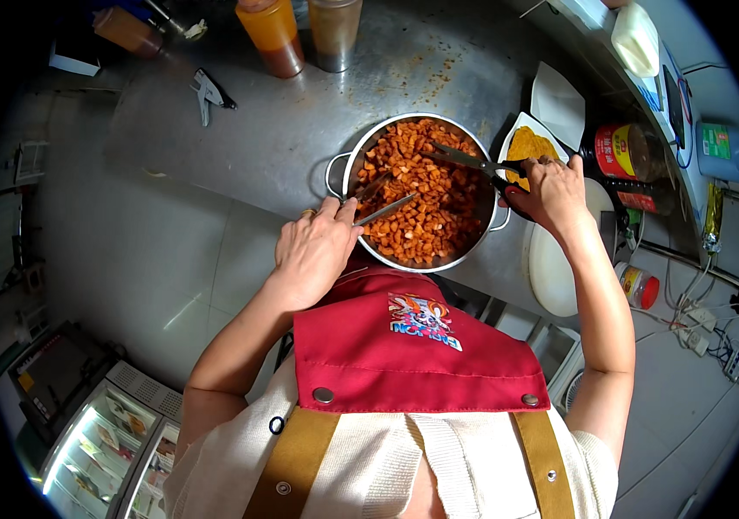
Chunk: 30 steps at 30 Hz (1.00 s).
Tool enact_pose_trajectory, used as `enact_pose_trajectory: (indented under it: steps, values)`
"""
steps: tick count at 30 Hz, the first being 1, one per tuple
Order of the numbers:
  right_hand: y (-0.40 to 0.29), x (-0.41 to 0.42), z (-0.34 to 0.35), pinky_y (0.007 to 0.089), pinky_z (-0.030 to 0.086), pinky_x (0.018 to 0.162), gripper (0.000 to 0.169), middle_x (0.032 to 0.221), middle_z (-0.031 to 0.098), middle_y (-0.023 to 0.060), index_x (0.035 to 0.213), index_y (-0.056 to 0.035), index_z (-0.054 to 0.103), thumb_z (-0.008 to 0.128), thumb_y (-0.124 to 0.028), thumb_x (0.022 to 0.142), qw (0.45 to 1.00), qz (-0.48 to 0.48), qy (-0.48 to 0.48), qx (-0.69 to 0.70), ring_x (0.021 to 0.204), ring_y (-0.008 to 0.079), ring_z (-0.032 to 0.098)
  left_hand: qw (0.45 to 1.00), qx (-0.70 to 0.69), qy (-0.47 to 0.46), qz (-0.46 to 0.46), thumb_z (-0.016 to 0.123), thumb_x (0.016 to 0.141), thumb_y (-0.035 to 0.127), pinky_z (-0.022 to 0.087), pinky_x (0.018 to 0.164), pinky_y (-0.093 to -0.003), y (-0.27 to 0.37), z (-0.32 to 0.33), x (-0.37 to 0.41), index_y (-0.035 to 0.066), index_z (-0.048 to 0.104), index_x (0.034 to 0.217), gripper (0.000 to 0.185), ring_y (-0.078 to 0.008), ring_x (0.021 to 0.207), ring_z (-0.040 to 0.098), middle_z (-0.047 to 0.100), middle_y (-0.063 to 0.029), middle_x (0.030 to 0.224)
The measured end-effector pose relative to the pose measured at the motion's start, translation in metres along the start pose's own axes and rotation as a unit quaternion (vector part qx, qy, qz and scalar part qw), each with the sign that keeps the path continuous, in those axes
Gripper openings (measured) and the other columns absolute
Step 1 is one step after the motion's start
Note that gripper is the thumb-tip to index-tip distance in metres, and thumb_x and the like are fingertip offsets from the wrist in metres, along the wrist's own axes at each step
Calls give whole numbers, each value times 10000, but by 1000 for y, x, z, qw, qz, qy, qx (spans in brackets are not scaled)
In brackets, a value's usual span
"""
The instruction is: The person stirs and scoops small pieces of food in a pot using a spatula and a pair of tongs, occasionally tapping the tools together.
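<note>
A round two-handled metal pot (423, 268) stands near the front edge of a steel worktable, filled with diced orange-red food (418, 194). My left hand (317, 250) grips metal tongs (387, 209) at the pot's left rim; their arms are apart and one tip is partly hidden among the pieces. In my right hand (554, 194) are scissors (457, 156) with dark handles. They reach over the right rim, blades slightly parted above the food. Beside them lies a white tray (562, 154) with a flat yellow-brown food (528, 150), partly covered by my hand.
Squeeze bottles (272, 39) and a grey-black hand tool (210, 94) are on the steel worktable (246, 143). To the right are a white round board (551, 279), a large red-labelled bottle (622, 152) and a red-lidded jar (639, 287). Power strips with cables (697, 324) lie beyond.
</note>
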State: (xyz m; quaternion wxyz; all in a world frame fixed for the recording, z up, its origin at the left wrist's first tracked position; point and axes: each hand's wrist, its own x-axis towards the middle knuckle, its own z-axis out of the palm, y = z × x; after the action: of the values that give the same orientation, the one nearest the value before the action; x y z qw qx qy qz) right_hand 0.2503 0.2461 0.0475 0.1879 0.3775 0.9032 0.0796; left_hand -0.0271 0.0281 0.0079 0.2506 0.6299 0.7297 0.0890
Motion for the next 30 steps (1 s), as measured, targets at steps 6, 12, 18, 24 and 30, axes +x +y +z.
enact_pose_trajectory:
  steps: [6,12,18,24,30]
  values:
    - [-12,12,6,397,350,991,596,979,733,128,1054,-80,727,669,-639,856,994,38,-96,33,984,252,700,1000,3,-2,0,654,968,261,555,777,-508,-2,4,0,36,636,1315,414,-385,951,689,657,-144,1113]
    - [-22,16,6,392,346,1017,534,1012,729,108,1125,-73,703,651,-552,895,997,23,-71,-21,990,242,703,1000,4,-6,-1,655,967,263,555,776,-510,-1,1,0,39,635,1317,416,-385,947,688,657,-143,1117]
    - [-39,21,-5,392,329,1049,472,985,723,86,1132,-80,702,650,-486,896,994,8,-69,-82,979,212,699,1000,6,-5,2,654,968,259,555,773,-506,1,3,-1,44,634,1321,414,-386,943,687,655,-143,1110]
    - [-49,36,-32,381,318,1050,401,1006,732,45,1115,-149,741,626,-479,919,981,-9,-139,-138,990,187,698,1000,11,0,6,657,967,257,554,769,-508,1,5,-2,47,634,1321,412,-390,944,686,655,-146,1109]
    - [-50,48,-34,373,339,1038,350,1029,743,-1,1123,-198,748,701,-453,888,968,-38,-173,-179,992,171,710,1000,1,-5,-3,654,969,261,553,767,-510,3,3,-4,56,630,1330,415,-394,941,685,655,-147,1119]
